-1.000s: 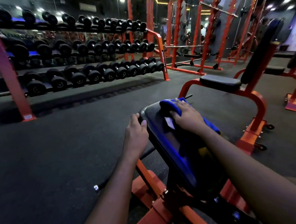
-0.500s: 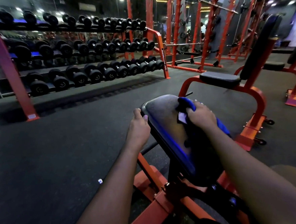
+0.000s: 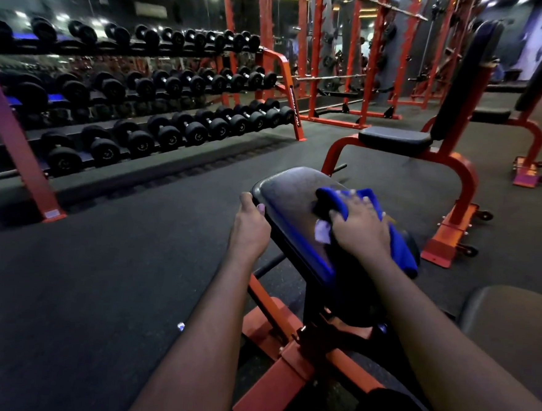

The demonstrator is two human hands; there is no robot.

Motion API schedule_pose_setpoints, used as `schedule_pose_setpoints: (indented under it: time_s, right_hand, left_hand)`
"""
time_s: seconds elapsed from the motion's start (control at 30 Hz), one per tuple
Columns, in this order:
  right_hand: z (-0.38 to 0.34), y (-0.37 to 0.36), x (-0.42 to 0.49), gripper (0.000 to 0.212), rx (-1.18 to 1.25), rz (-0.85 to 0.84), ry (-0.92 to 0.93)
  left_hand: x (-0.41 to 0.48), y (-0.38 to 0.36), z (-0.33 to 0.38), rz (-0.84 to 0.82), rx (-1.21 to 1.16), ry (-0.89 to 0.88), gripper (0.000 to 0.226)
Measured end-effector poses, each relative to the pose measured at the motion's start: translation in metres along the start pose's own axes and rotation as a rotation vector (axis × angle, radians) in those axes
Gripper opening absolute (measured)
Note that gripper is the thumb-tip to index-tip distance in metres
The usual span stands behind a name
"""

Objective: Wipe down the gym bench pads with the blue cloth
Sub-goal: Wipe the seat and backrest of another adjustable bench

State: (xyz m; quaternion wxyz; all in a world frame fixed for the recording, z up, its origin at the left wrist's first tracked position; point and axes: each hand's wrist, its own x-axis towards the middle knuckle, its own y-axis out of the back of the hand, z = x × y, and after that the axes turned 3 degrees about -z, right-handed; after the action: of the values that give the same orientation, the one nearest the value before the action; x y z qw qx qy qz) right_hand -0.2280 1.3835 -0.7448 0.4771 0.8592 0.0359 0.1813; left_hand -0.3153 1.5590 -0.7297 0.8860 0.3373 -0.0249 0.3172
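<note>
While the left hand [image 3: 250, 226] clamps the pad [image 3: 291, 190] edge, the right hand [image 3: 363, 226], flat on the cloth [image 3: 399, 249], should press evenly.

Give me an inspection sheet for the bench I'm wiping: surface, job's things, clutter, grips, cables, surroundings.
Surface: black bench pad on an orange frame; its far end is bare.
Job's things: blue cloth bunched on the pad's right side, with a white tag showing.
Clutter: small bright speck on the floor; cannot tell what it is.
Grips: left hand holds the pad's left edge; right hand presses flat on the cloth.
Cables: nothing seen.
Surroundings: dumbbell rack to the left, second bench ahead, orange racks behind.
</note>
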Motion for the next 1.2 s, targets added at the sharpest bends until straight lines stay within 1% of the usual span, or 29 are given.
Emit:
schedule_pose_setpoints:
  time_s: [0.07,0.13,0.17,0.27,0.3,0.33,0.43,0.47,0.5,0.53,0.63,0.67,0.73,0.83,0.9,1.0,1.03,1.07,1.1,1.2]
  right_hand:
    - [0.007,-0.006,-0.033,0.055,0.012,-0.004,0.169]
    - [0.022,-0.004,-0.033,0.056,0.043,-0.013,0.222]
    - [0.029,-0.001,-0.022,0.057,0.052,0.002,0.181]
    - [0.023,0.006,0.005,0.057,0.092,0.024,-0.139]
    - [0.016,0.006,0.002,0.057,0.088,0.029,-0.178]
    - [0.009,0.005,-0.011,0.057,0.064,0.030,-0.162]
    - [0.005,-0.006,-0.070,0.056,0.040,0.067,0.066]
    - [0.010,-0.007,-0.080,0.055,0.046,0.071,0.104]
    - [0.017,-0.005,-0.076,0.054,0.061,0.063,0.103]
    - [0.023,-0.001,-0.062,0.054,0.081,0.053,0.059]
    - [0.028,0.010,-0.016,0.055,0.148,0.040,-0.243]
    - [0.024,0.010,-0.015,0.056,0.161,0.052,-0.308]
    - [0.014,0.003,-0.036,0.058,0.141,0.070,-0.327]
    - [0.016,-0.009,-0.081,0.057,0.138,0.100,-0.281]
    - [0.032,-0.004,-0.066,0.057,0.159,0.097,-0.301]
    - [0.053,0.013,-0.012,0.059,0.232,0.029,-0.446]
    - [0.053,0.017,-0.003,0.059,0.226,0.008,-0.467]
    - [0.048,0.017,-0.001,0.059,0.187,-0.009,-0.435]
    - [0.041,0.016,-0.007,0.059,0.130,-0.028,-0.349]
    - [0.020,0.000,-0.050,0.057,0.012,-0.017,-0.031]
  left_hand:
    - [-0.001,-0.002,0.000,0.007,-0.003,-0.001,0.026]
    - [0.001,0.000,0.000,0.007,0.004,-0.006,0.026]
    - [0.001,0.001,0.000,-0.003,0.012,-0.004,0.026]
    - [0.003,0.003,0.000,-0.021,0.042,-0.009,0.026]
    - [0.002,0.003,-0.001,-0.017,0.044,-0.007,0.026]
    - [0.000,0.002,-0.001,-0.009,0.039,-0.007,0.026]
    - [-0.002,-0.002,-0.002,0.020,0.012,-0.021,0.027]
    - [-0.002,-0.002,-0.003,0.027,0.002,-0.025,0.028]
    - [0.000,-0.002,-0.002,0.030,-0.003,-0.030,0.028]
    - [0.001,-0.002,-0.002,0.029,-0.003,-0.033,0.029]
    - [0.003,-0.003,-0.003,0.018,0.016,-0.026,0.029]
    - [0.001,-0.003,-0.004,0.018,0.018,-0.025,0.029]
    - [-0.002,-0.004,-0.005,0.037,0.004,-0.034,0.029]
    - [-0.004,-0.007,-0.005,0.077,-0.011,-0.047,0.030]
    - [-0.003,-0.008,-0.005,0.085,-0.009,-0.039,0.030]
    - [0.001,-0.008,-0.007,0.074,0.001,-0.047,0.029]
    - [0.002,-0.008,-0.008,0.077,-0.002,-0.051,0.029]
    - [0.002,-0.009,-0.009,0.084,-0.010,-0.056,0.028]
    - [0.002,-0.009,-0.010,0.091,-0.020,-0.059,0.028]
    - [0.002,-0.014,-0.013,0.117,-0.062,-0.077,0.028]
